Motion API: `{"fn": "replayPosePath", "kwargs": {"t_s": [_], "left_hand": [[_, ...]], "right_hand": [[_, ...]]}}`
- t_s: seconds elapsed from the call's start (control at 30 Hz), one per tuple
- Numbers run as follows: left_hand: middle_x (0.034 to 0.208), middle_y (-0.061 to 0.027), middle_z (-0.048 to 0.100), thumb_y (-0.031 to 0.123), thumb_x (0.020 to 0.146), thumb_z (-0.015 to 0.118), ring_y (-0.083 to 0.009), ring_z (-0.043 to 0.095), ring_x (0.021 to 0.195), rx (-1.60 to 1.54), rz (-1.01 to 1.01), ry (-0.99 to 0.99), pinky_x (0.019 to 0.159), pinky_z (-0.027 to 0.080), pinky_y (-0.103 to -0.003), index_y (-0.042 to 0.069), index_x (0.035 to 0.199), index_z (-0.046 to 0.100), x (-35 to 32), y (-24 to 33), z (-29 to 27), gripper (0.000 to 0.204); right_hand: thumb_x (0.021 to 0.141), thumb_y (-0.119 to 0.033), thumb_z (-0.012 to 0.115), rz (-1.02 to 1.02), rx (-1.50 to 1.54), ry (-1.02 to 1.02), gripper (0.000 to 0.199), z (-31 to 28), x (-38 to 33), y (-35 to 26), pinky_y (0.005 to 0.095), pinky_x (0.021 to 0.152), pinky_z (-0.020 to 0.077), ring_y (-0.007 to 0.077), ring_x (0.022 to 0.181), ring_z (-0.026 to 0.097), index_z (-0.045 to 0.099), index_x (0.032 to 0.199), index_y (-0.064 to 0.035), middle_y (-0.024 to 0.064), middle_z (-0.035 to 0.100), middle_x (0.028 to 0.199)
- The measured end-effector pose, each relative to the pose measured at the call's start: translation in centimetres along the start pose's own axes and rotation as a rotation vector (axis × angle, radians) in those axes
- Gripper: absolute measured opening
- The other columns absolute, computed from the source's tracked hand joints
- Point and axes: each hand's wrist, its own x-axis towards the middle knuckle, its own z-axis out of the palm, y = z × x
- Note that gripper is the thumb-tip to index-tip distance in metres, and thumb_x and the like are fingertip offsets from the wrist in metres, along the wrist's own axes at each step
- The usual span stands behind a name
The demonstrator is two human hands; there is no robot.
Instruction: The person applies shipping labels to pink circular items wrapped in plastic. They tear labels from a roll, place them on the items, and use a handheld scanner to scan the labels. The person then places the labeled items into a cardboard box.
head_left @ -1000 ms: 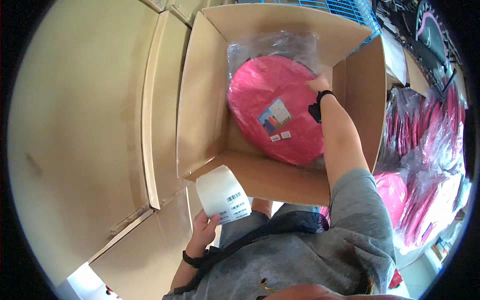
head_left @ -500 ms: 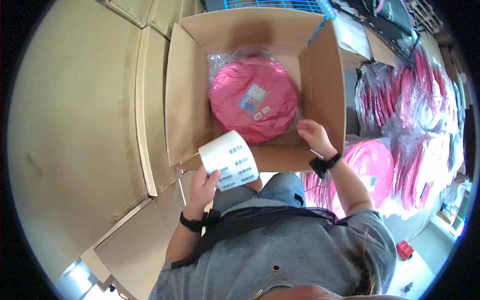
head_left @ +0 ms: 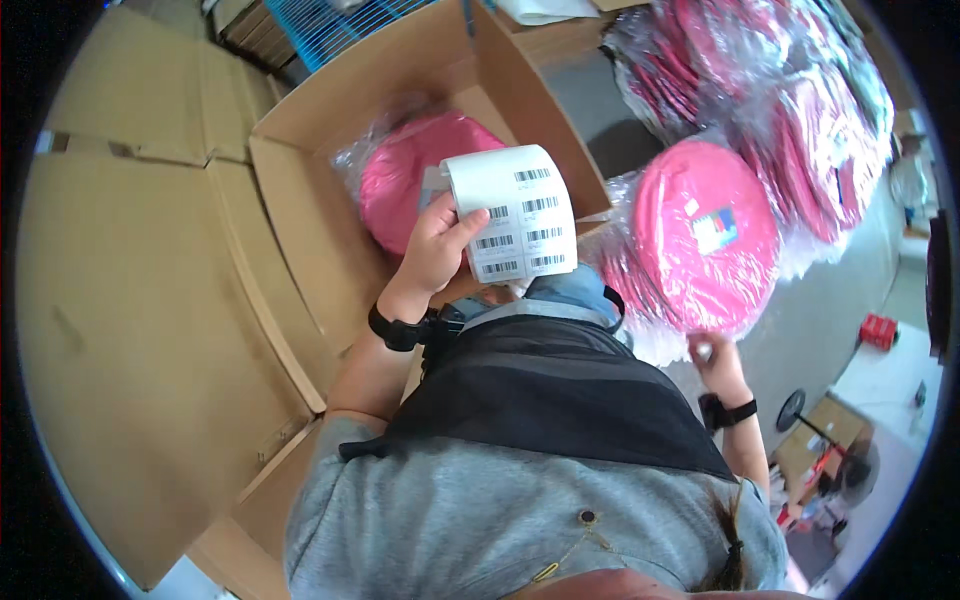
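Observation:
My left hand [head_left: 437, 245] grips a roll of white barcode labels [head_left: 545, 215], thumb on its printed face. Behind the roll, partly covered by it, a pink round flat package [head_left: 395, 185] lies in an open cardboard box [head_left: 285, 215]. On the right, my right hand [head_left: 716, 364] is at the lower edge of another pink round package [head_left: 700, 270], which is in clear plastic and has a picture label. The fingers of that hand are curled closed; whether they pinch the plastic I cannot make out.
More plastic-wrapped pink packages [head_left: 815, 150] are bunched at the far right. Large cardboard sheets [head_left: 140, 300] stand along my left. A blue wire rack [head_left: 350, 25] is beyond the box. A red box [head_left: 878, 332] and a fan [head_left: 850, 460] are farther right.
My view has turned right. My right hand has left the box and come to the pink packages on the right. My left hand still holds the label roll, now over the box's near side.

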Motion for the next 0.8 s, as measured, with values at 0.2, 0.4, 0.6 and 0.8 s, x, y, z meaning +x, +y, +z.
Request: {"fn": "replayPosePath", "kwargs": {"t_s": [0.2,0.4,0.6,0.8], "left_hand": [[0.099,-0.0058,0.06,0.011,0.087,0.052,-0.0117,0.055,0.091,0.018,-0.081,-0.245,0.081,0.044,-0.028,-0.001,0.107,0.054,2.4,-0.1,7.3,0.024],[0.104,-0.0091,0.058,0.01,0.083,0.057,-0.0165,0.056,0.094,-0.185,-0.166,-0.284,0.083,0.045,-0.031,-0.001,0.112,0.051,3.8,-0.9,11.5,0.032],[0.105,-0.0113,0.057,0.004,0.078,0.061,-0.02,0.056,0.096,-0.217,-0.289,-0.232,0.084,0.046,-0.033,-0.002,0.111,0.05,6.2,-0.9,16.7,0.035],[0.103,-0.0128,0.059,0.002,0.079,0.058,-0.0229,0.058,0.094,-0.155,-0.298,-0.131,0.082,0.047,-0.036,-0.002,0.111,0.05,8.3,-3.1,19.6,0.033]], "right_hand": [[0.089,-0.015,0.049,-0.061,1.041,-0.052,0.031,-2.8,8.6,-13.4,0.0251,0.077,0.0449,0.0128,0.087,0.057,0.051,0.112,0.0049,0.0101,0.061,0.095],[0.079,0.002,0.057,-0.248,1.314,-0.301,0.034,-3.6,12.5,-12.6,0.0265,0.08,0.0462,0.0118,0.09,0.058,0.05,0.112,0.0002,0.0057,0.061,0.099],[0.081,0.005,0.053,-0.27,1.175,-0.214,0.031,-5.8,12.7,-10.4,0.0267,0.08,0.0462,0.0124,0.091,0.057,0.049,0.111,0.0016,0.006,0.06,0.1],[0.079,0.001,0.057,-0.213,1.04,-0.064,0.032,-7.4,14.0,-6.8,0.0273,0.079,0.0465,0.0133,0.089,0.057,0.049,0.11,0.0008,0.0063,0.059,0.097]]}}
